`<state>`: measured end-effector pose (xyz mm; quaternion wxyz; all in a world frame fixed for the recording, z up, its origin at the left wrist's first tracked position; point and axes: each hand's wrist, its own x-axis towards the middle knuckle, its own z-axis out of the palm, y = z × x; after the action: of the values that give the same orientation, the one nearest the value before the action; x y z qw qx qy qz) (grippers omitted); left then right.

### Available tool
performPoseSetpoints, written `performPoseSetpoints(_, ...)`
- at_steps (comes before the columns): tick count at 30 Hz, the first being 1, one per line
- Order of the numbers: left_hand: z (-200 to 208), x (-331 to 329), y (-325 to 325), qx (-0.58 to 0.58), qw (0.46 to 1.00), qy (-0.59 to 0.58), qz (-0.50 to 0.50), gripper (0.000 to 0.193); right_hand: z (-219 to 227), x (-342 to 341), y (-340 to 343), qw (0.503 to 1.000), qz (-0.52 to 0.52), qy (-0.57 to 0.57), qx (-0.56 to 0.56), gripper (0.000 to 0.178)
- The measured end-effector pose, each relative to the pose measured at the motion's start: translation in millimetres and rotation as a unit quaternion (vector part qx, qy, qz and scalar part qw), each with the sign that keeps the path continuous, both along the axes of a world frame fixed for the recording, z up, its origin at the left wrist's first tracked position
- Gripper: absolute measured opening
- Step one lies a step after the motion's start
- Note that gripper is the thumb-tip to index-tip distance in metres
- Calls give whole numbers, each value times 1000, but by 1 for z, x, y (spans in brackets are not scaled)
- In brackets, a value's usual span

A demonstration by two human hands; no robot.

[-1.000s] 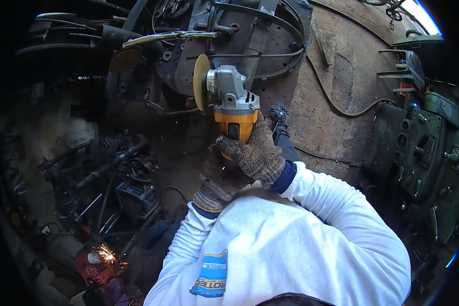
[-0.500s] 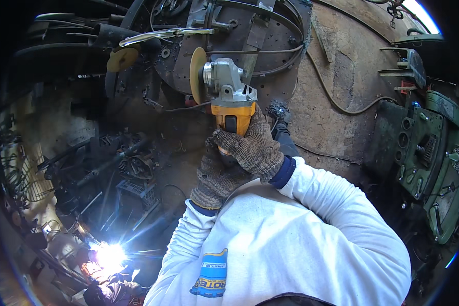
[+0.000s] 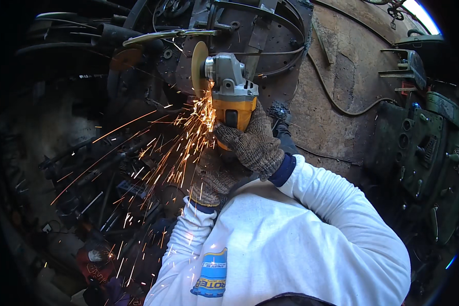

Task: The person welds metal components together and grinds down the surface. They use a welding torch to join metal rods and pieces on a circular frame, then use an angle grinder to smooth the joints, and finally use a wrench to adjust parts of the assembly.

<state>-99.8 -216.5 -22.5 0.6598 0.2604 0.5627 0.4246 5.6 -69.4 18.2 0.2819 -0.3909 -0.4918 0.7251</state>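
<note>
An angle grinder [image 3: 232,81] with a grey metal head and yellow body is held out in front of my chest. Its thin tan disc [image 3: 199,69] stands edge-on at the left. The disc's upper rim comes up to a shiny curved metal bar [image 3: 171,34]; whether they touch I cannot tell. Orange sparks [image 3: 188,132] stream from the disc down and to the left. My gloved right hand [image 3: 255,140] wraps round the yellow body. Below it my gloved left hand [image 3: 211,178] closes round the grinder's rear part, its fingers partly hidden by sparks.
Behind the grinder is a dark steel table [image 3: 285,92] with holes, bearing curved metal strips. A cable [image 3: 324,92] runs over the floor. To the right stands a green machine [image 3: 428,153] with levers. Another person [image 3: 99,270] crouches at the lower left, beside scattered metal parts.
Sparks now pour from the disc where there were none. The grinder has shifted slightly up and right. The bright welding light at the lower left has gone out, leaving that side darker.
</note>
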Motion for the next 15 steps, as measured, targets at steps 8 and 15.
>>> performPoseSetpoints(8,14,5,11,6,982,167,-93,66,-6,-2,-3,999,-24,28,14,61)
performPoseSetpoints(15,31,15,30,27,990,137,26,65,2,-4,6,999,16,0,-52,76)
